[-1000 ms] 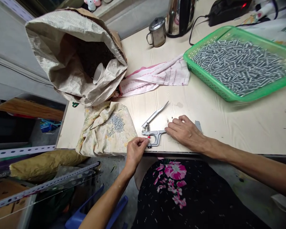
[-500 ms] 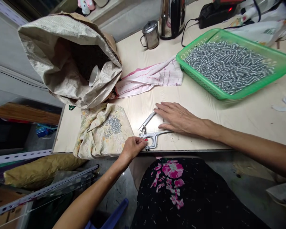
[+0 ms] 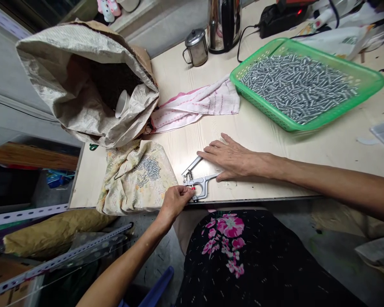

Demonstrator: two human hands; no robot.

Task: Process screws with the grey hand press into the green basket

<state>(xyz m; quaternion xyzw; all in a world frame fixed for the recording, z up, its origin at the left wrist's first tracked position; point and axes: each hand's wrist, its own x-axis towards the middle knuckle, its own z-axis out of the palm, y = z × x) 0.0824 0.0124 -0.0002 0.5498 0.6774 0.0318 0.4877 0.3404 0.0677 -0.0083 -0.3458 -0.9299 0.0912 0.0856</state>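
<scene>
Grey metal hand pliers [image 3: 203, 187], with a spring and a red part at the jaw, lie at the front edge of the table with the handles apart. My left hand [image 3: 176, 200] is closed in a pinch right at the jaw. Whatever lies between its fingertips is too small to make out. Across the handles reaches my right hand [image 3: 233, 157], fingers stretched out and spread. Its fingertips touch the upper handle and its thumb is at the end of the lower one. Left of the jaw, a pile of small silvery metal pieces [image 3: 149, 168] rests on a patterned cloth [image 3: 121, 192].
A green basket [image 3: 275, 117] full of small metal pieces stands at the right. At the back left a large open sack [image 3: 45, 68] holds a white cup [image 3: 123, 103]. Behind are a pink-and-white towel [image 3: 198, 106], a lidded metal mug [image 3: 196, 49] and a kettle [image 3: 223, 25].
My right hand has shifted slightly left along the pliers, its thumb now at the lower handle's end. My left hand stays pinched at the jaw. The whole view has moved a little.
</scene>
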